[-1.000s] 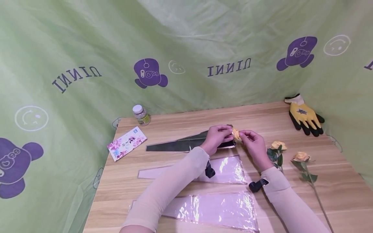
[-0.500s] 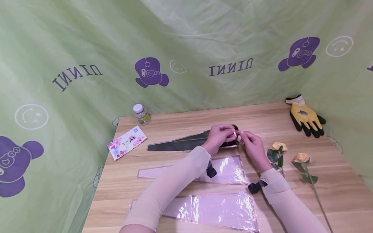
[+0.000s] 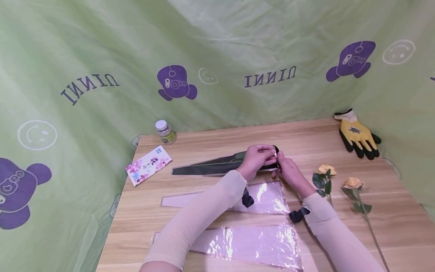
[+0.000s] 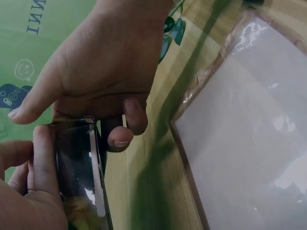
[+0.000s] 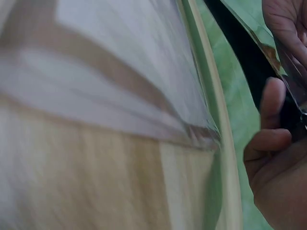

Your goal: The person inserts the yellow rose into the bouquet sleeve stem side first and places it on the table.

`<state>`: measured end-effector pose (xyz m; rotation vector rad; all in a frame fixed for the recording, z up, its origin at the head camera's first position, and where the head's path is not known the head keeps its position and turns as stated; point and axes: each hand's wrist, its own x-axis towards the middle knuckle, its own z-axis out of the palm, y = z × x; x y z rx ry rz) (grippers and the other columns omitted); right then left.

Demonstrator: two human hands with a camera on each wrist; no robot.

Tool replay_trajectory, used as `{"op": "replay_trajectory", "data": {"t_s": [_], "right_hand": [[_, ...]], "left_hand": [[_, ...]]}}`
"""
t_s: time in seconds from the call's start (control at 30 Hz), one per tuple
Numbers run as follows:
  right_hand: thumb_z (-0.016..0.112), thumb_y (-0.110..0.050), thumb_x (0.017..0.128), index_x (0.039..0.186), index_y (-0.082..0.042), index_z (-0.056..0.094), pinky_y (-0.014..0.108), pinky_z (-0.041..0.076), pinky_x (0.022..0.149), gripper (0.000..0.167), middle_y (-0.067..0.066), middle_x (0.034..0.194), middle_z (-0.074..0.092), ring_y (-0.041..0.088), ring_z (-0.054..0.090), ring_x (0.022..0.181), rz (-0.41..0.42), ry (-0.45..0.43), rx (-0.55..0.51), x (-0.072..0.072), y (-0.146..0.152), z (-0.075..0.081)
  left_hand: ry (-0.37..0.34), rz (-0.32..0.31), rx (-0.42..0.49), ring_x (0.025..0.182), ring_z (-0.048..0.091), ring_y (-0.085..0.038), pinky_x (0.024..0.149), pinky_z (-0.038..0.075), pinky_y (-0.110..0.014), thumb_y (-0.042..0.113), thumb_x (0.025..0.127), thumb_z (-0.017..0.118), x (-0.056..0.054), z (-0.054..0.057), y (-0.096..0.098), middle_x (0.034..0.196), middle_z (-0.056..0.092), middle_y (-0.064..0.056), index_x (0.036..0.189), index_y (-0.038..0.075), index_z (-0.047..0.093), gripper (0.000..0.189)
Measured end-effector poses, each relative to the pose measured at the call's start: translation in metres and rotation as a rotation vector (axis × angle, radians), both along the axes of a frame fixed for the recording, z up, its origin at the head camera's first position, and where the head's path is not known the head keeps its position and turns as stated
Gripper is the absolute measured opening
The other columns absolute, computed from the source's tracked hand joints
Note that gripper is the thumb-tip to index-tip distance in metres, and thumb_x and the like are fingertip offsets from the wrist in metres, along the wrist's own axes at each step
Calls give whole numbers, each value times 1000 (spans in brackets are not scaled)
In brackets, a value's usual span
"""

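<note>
A long tapered black flower sleeve [image 3: 204, 169] with a clear front lies toward the back of the table, its narrow end to the left. A green stem runs inside it. Through the film in the left wrist view shows the yellow artificial rose [image 4: 81, 213]. My left hand [image 3: 254, 161] pinches the sleeve near its wide mouth. At that mouth, my right hand [image 3: 292, 172] grips the end, with curled fingers [image 5: 273, 98] against the black side in the right wrist view. The hands partly hide the sleeve's mouth.
Two pale clear-fronted sleeves [image 3: 268, 198] lie nearer on the wooden table. On the right are two yellow artificial roses [image 3: 352, 183] with leafy stems. A yellow-black glove [image 3: 357, 132] sits at the back right; a white-capped jar [image 3: 165, 133] and floral card [image 3: 148, 166] are left.
The yellow rose head, held between both hands at the sleeve's mouth a second ago, has gone inside the sleeve. My right hand has turned and closed in on the mouth.
</note>
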<state>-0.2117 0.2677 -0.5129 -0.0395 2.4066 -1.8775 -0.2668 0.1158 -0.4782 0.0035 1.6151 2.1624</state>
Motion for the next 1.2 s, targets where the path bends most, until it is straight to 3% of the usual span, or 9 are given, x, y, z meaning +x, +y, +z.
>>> {"op": "replay_trajectory", "data": {"t_s": [0.2, 0.33, 0.43, 0.57, 0.63, 0.8, 0.87, 1.03, 1.2], "right_hand": [[24, -49, 110, 124, 9, 59, 29, 50, 62, 70, 26, 78, 64, 32, 61, 69, -61, -1, -13, -3, 2, -7], [40, -46, 109, 129, 2, 64, 30, 54, 67, 57, 17, 96, 69, 32, 61, 68, -171, 104, 44, -6, 9, -9], [56, -42, 105, 126, 0, 67, 29, 56, 57, 48, 14, 110, 69, 31, 61, 66, -235, 149, 55, -7, 10, -8], [66, -41, 100, 119, -3, 70, 25, 53, 54, 43, 14, 108, 70, 24, 58, 66, -311, 183, 204, -9, 9, -5], [68, -44, 98, 114, -5, 72, 28, 53, 56, 42, 12, 108, 71, 23, 58, 66, -333, 197, 326, -10, 8, -2], [67, -56, 94, 101, -11, 74, 39, 53, 60, 47, 7, 95, 73, 24, 62, 70, -267, 179, 635, -17, 3, 11], [65, -55, 95, 92, -13, 73, 36, 51, 55, 43, 3, 82, 71, 21, 61, 67, -226, 145, 731, -19, 1, 17], [59, -49, 99, 66, -13, 61, 27, 36, 39, 49, -1, 56, 52, 18, 45, 50, -169, 41, 867, -24, -3, 29], [57, -61, 96, 63, -16, 56, 30, 40, 40, 56, -2, 56, 50, 18, 46, 50, -73, -15, 959, -35, -11, 45]], "left_hand": [[-16, 23, -8, 72, 71, -18, 74, 66, -29, -3, 92, 72, -5, -3, -2, 90, 73, -15, 102, 1, 74, 12], [-12, 30, 2, 75, 73, -20, 76, 66, -30, -3, 92, 72, -12, -7, -1, 91, 74, -15, 104, -1, 74, 13], [-10, 24, 8, 81, 74, -24, 77, 65, -30, -2, 93, 71, -16, -10, -3, 94, 74, -17, 109, -4, 73, 16], [19, -22, -29, 93, 74, -30, 80, 65, -30, 2, 96, 69, -18, -12, -15, 103, 73, -19, 118, -6, 69, 23], [87, -72, -103, 99, 72, -31, 82, 65, -31, 5, 98, 68, -18, -12, -26, 108, 73, -19, 121, -5, 68, 26], [412, -148, -471, 102, 70, -21, 87, 62, -30, 16, 101, 66, -23, -15, -62, 109, 74, -6, 119, 5, 73, 23], [484, -171, -596, 101, 69, -14, 90, 59, -28, 20, 102, 65, -24, -18, -74, 106, 74, 1, 117, 8, 74, 22], [483, -286, -662, 105, 66, -10, 96, 56, -30, 27, 103, 63, -24, -21, -87, 110, 73, 4, 122, 10, 72, 27], [496, -255, -667, 107, 66, -12, 98, 55, -32, 27, 103, 63, -25, -18, -92, 112, 73, 4, 121, 11, 72, 26]]}}
